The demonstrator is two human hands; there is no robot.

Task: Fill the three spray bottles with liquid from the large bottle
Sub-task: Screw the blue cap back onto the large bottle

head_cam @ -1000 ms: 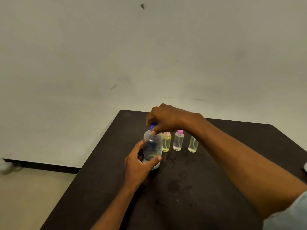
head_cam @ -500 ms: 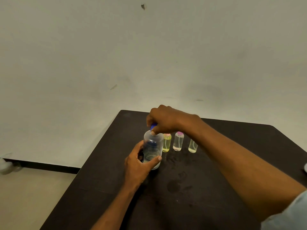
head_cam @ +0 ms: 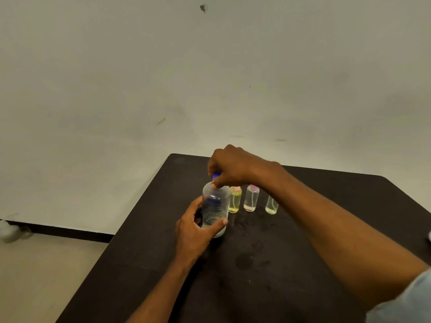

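A large clear bottle (head_cam: pixel 215 203) with a blue cap (head_cam: pixel 216 175) stands upright on the dark table (head_cam: pixel 303 264). My left hand (head_cam: pixel 194 231) grips its body from the near left. My right hand (head_cam: pixel 229 167) comes over the top and grips the blue cap. Right behind it stand three small spray bottles in a row: a yellow one (head_cam: pixel 234 200) with a pink top, a clear one (head_cam: pixel 251 198) with a pink top, and a pale one (head_cam: pixel 271 205) whose top is hidden by my right forearm.
Dark wet-looking stains (head_cam: pixel 247 259) mark the table in front of the bottles. The table's left edge drops to a beige floor (head_cam: pixel 42 276). A plain wall (head_cam: pixel 210 78) rises behind. Some pale object (head_cam: pixel 9 231) lies on the floor at far left.
Both hands have stayed on the large bottle; my right hand has shifted only slightly on the cap. The bottles have not moved.
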